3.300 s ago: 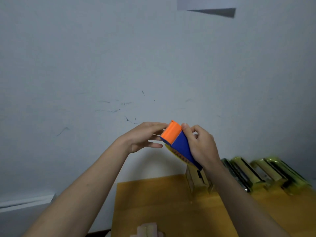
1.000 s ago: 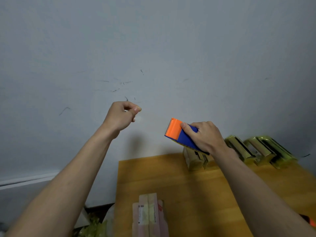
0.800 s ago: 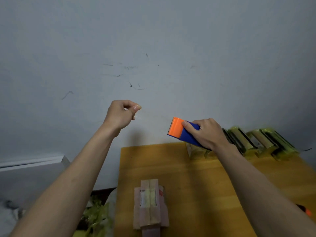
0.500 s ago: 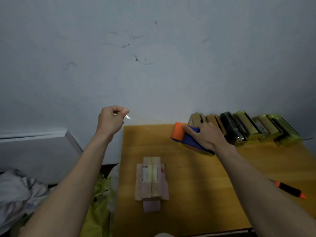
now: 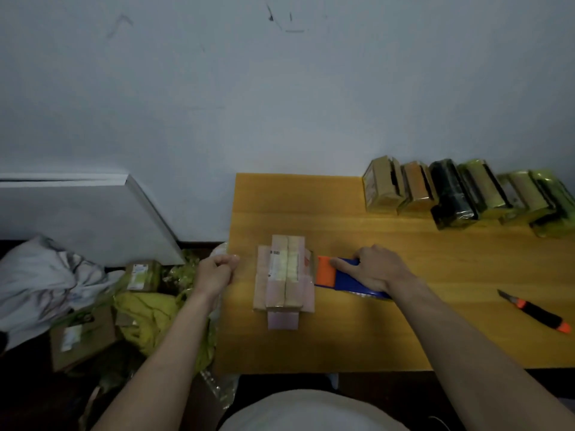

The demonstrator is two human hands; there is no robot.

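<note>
box (image 5: 284, 275) by surface (image 5: 342, 343) left edge: light, stiff card, hold its sides | right hand (image 5: 375, 269) grips dispenser (image 5: 334, 275) against box's right side | left hand (image 5: 216, 270) curled, seemingly pinching faint, sticky tape (image 5: 247, 265)

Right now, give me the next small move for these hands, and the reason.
Probably lower both hands to stick the tape onto the box. The left hand, fingers curled, seems to pinch the tape left of the box; the right hand holds the tape dispenser against its right side.
</note>
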